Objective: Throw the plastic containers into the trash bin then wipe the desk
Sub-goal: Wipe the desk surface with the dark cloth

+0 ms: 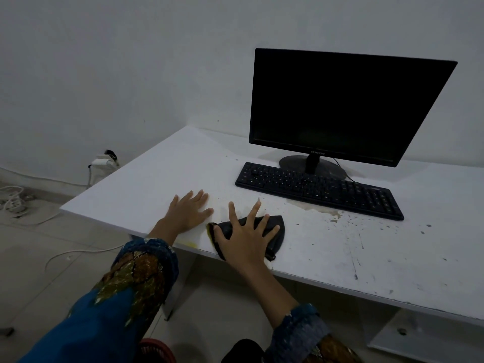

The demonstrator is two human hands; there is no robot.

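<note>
Your right hand [245,237] lies flat on a dark cloth [280,238], fingers spread wide and straight, pressing it down rather than curling round it. The cloth sits on the white desk [157,174] close to its near edge, left of the middle, with a yellowish fringe showing at its left corner. Your left hand [190,212] rests palm-down on the bare desktop just to the left of the cloth, its fingers also straight and splayed, holding nothing. A faint yellow smear [190,243] marks the desk's near edge below that hand. To the right of the cloth the surface is scuffed and speckled, and a brownish stain [324,209] spreads along the near side of the black keyboard [319,189]. The keyboard lies farther back and to the right, well apart from both hands, in front of a dark monitor [340,106] on its round stand. Both arms wear blue patterned sleeves [125,284]. At the bottom of the view, below the desk, you can see part of a red basket [154,349]; I cannot tell what is in it. White cables [13,199] lie on the floor at the far left.
</note>
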